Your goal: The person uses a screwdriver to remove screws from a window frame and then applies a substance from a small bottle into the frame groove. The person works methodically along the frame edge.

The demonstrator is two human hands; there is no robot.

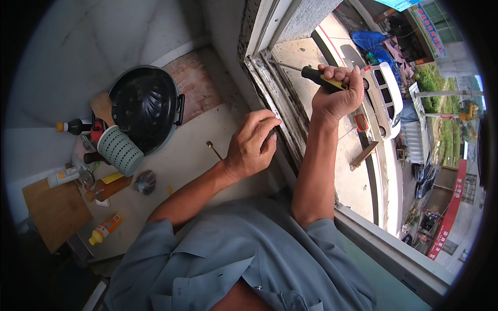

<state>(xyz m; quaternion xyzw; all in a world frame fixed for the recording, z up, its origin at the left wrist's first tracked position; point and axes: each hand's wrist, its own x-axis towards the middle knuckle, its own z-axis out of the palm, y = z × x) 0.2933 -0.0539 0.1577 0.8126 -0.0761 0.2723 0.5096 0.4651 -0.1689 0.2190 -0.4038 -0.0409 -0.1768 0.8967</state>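
Several loose things crowd the worktop [179, 142] toward its left end, and a swing of the left elbow could knock one over. At its lower left corner lies a board [57, 212]; beyond that, a white bottle [58, 178] and a dark bottle [75, 127] stand by the wall. An orange bottle [108, 226] is near the front edge, so a light bump might send it over. Next come a brown bottle [115, 187] and a basket [120, 151] with a spatula [102, 108], in front of a black pan [142, 106] near the back edge; whether basket and pan touch, I cannot tell. A small bag [145, 182] and a thin metal piece [214, 150] lie nearer the left forearm, which could brush the latter away.

The left hand [254, 142] is half curled, fingertips beside the window track [282, 106]; whether it pinches anything is unclear. A slipping blade would likely threaten these fingers most.

The screwdriver [316, 76] is over the track's far end, its handle wrapped in the right hand [340, 93], its tip pointing left at the frame; contact there is uncertain. With the street outside, a loosened or sweaty grip might lose the tool through the opening.
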